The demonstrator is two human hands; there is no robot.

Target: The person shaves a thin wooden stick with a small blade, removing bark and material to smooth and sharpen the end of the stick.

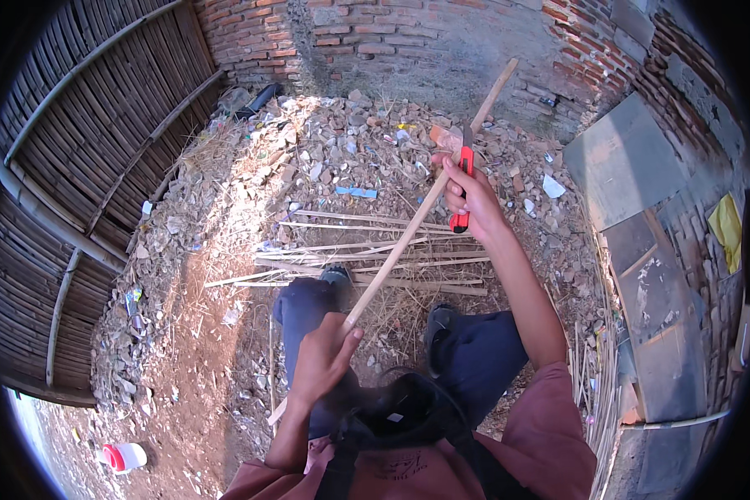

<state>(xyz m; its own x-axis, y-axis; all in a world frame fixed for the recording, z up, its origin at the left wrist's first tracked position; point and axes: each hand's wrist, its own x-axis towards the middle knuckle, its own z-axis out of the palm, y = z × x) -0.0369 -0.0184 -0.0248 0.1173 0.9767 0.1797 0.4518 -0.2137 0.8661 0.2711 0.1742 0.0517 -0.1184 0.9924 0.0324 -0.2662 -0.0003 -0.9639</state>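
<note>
A long, pale bamboo strip (402,239) runs slantwise in front of me, from beside my lap up toward the brick wall. Its lower part is in my left hand (323,358), closed around it with the thumb on the right side. Farther up, my right hand (477,198) grips a red and black utility knife (467,157), its blade out and pointing away from me. The fingers of that hand also meet the strip, and the blade is close to its right edge. Whether the blade touches the bamboo I cannot tell.
Several split bamboo strips (375,250) lie on the ground beyond my feet. Rubble (333,150) spreads to the brick wall (392,37). A bamboo screen (83,150) stands at left, with a red and white container (125,457) below it. Boards (629,162) lean at right.
</note>
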